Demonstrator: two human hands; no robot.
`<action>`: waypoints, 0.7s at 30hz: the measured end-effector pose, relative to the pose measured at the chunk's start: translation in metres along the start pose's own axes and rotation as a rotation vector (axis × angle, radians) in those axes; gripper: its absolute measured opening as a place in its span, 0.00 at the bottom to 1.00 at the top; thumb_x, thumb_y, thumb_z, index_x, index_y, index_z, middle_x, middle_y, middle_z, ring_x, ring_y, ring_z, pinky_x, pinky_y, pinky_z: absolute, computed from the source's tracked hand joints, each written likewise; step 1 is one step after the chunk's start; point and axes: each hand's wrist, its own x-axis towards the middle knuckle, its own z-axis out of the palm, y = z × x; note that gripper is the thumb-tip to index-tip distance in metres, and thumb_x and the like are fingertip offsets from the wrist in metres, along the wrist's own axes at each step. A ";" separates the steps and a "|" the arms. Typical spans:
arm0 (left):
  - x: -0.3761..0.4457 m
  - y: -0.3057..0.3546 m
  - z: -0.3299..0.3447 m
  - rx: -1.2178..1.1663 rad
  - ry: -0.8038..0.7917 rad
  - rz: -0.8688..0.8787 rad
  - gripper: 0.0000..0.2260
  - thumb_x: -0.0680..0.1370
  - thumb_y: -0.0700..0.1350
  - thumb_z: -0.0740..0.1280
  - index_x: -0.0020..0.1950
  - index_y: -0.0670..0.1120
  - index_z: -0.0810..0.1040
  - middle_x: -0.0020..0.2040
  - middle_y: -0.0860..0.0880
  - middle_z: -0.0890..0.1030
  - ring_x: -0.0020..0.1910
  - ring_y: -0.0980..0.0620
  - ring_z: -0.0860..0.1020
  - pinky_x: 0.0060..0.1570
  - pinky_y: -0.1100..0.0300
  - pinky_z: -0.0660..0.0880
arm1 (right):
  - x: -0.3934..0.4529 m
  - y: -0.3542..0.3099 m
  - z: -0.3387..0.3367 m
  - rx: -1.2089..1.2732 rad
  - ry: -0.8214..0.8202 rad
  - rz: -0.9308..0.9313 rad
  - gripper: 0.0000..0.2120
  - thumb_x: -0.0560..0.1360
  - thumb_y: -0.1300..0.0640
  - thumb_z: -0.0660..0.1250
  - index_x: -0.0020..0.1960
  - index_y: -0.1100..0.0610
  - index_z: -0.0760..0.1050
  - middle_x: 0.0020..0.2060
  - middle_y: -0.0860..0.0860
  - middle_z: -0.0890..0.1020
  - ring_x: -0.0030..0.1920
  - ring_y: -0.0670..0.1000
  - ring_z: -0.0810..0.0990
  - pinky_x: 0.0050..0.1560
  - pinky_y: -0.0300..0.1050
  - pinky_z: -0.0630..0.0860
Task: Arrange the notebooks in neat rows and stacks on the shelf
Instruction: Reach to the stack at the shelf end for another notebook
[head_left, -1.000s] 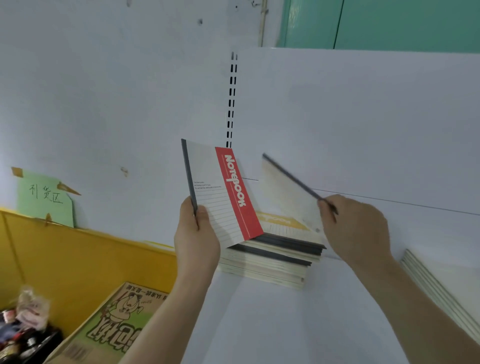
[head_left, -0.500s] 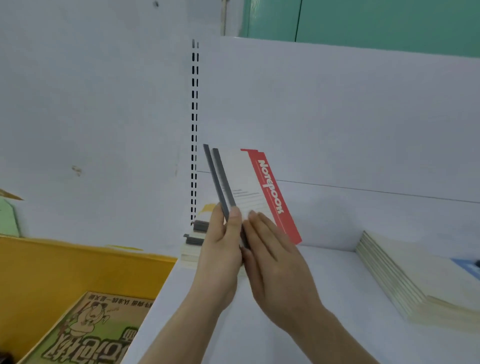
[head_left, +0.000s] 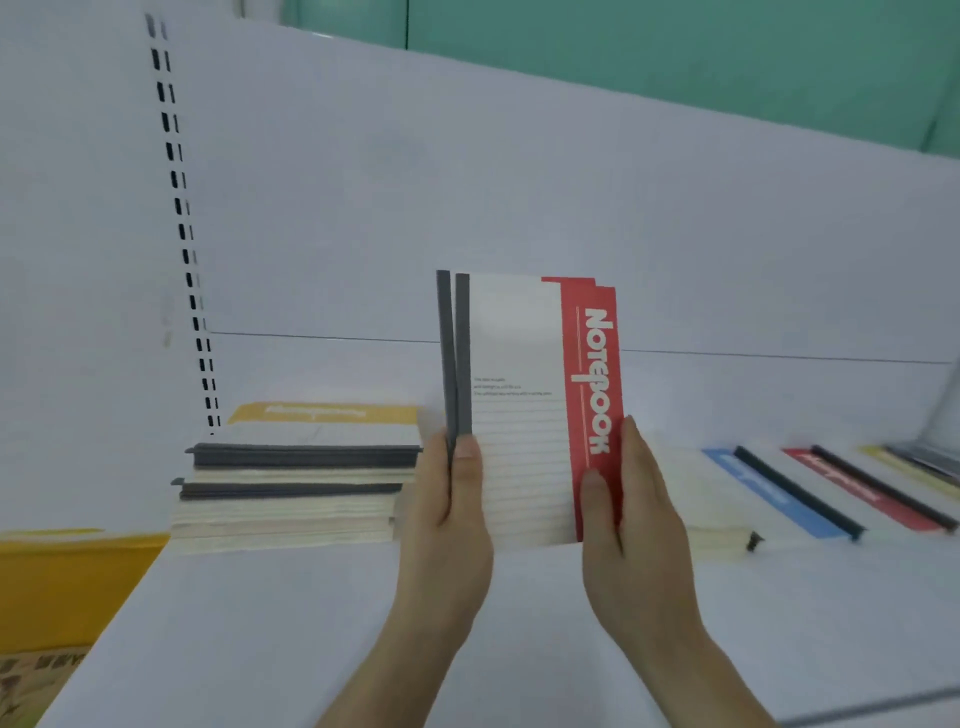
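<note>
We hold two red notebooks (head_left: 524, 410) upright above the shelf (head_left: 291, 623) front, left hand (head_left: 449, 499) pinching the spines, right hand (head_left: 631, 512) clasping the red edge. Uneven edges could slip apart; behind, the leftward stack (head_left: 296, 478) already sits skewed.

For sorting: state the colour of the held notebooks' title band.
Red with white lettering, on the notebooks; head view.
</note>
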 end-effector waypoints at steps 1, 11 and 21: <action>-0.004 -0.001 0.012 0.006 -0.033 0.003 0.11 0.85 0.50 0.55 0.53 0.56 0.77 0.46 0.67 0.82 0.47 0.69 0.79 0.46 0.71 0.75 | -0.001 0.006 -0.012 0.004 0.007 0.021 0.27 0.80 0.44 0.50 0.78 0.48 0.50 0.71 0.42 0.66 0.67 0.41 0.67 0.67 0.45 0.70; -0.067 -0.011 0.171 0.006 -0.276 -0.132 0.07 0.84 0.51 0.57 0.60 0.58 0.71 0.53 0.55 0.82 0.47 0.52 0.84 0.31 0.50 0.83 | -0.016 0.111 -0.166 -0.099 0.000 0.100 0.29 0.78 0.43 0.54 0.77 0.42 0.48 0.67 0.40 0.66 0.60 0.37 0.69 0.42 0.15 0.64; -0.127 -0.043 0.361 -0.029 -0.321 -0.081 0.25 0.85 0.44 0.56 0.76 0.68 0.55 0.58 0.54 0.80 0.46 0.50 0.84 0.27 0.49 0.81 | -0.026 0.234 -0.341 -0.525 -0.147 0.103 0.38 0.73 0.33 0.52 0.77 0.42 0.40 0.73 0.40 0.57 0.66 0.40 0.66 0.63 0.35 0.69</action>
